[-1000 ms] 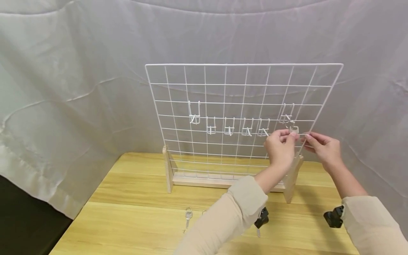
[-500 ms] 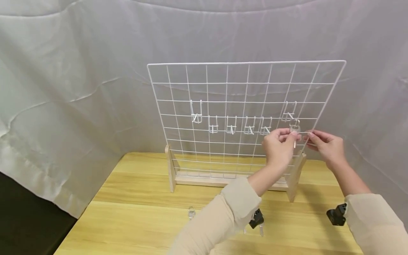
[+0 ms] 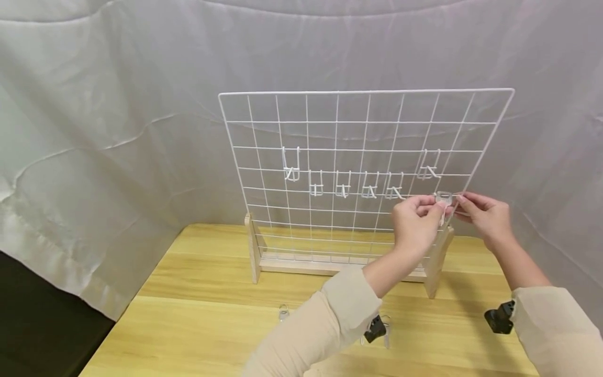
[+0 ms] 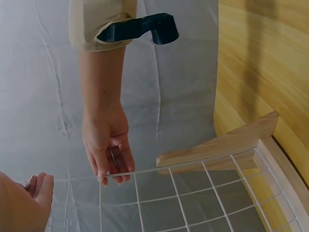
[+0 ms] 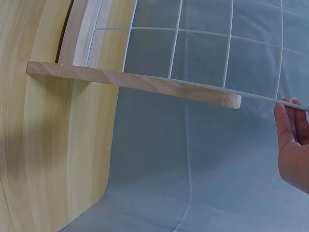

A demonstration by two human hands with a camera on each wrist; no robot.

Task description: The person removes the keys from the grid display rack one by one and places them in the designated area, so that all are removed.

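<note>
My left hand pinches a silver key between thumb and fingers, with its blade pointing down. It is in front of the right part of a white wire grid panel, below the upper right white hook. At the panel's right edge, my right hand pinches the outer wire. The left wrist view shows the right hand with fingertips on that wire and a thin grey curved line among its fingers. Only part of the left hand is visible there.
Several more white hooks hang on the panel, which stands in a wooden base. On the wooden table lie keys with rings, one key at left and another key partly behind the left wrist's black camera.
The key in my left hand has moved down and slightly right, from just below the upper right hook. My right hand stays at the panel's edge. The head view has shifted slightly.
</note>
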